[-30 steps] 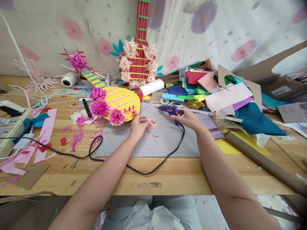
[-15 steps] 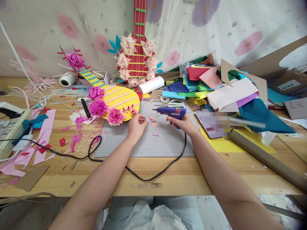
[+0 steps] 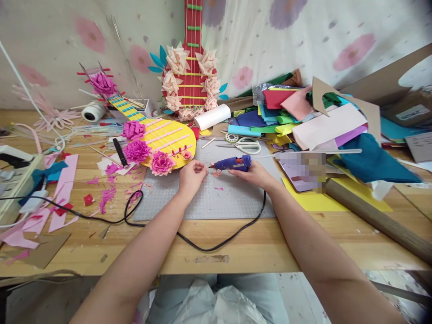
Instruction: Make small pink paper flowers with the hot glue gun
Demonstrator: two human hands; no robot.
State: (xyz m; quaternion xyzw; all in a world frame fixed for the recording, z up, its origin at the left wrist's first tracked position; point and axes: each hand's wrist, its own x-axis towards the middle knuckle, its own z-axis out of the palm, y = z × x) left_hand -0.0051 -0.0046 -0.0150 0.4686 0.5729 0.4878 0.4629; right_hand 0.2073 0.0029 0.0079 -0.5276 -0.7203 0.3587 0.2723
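Observation:
My right hand (image 3: 254,174) is wrapped round a blue hot glue gun (image 3: 232,163), its nozzle pointing left and a long clear glue stick (image 3: 303,154) jutting from its back. Just left of the nozzle, the fingers of my left hand (image 3: 193,176) are pinched together; whatever they hold is too small to make out. Small peach paper petals (image 3: 217,173) lie on the grey cutting mat (image 3: 209,202), partly behind the gun's tip. Beside my left hand rests a yellow paper guitar (image 3: 168,139) with pink paper flowers (image 3: 162,163) along its edge.
A red guitar (image 3: 193,85) with peach flowers leans on the back wall. Scissors (image 3: 248,145), a white roll (image 3: 212,117) and a phone (image 3: 297,173) lie behind the mat. Coloured paper (image 3: 327,128) piles up at right. The gun's black cord (image 3: 216,249) loops across the front; pink scraps litter the left.
My right hand has swung the glue gun left and slightly down, bringing its nozzle close to my left fingertips. The glue stick has turned nearly level. My left hand stays pinched in about the same place.

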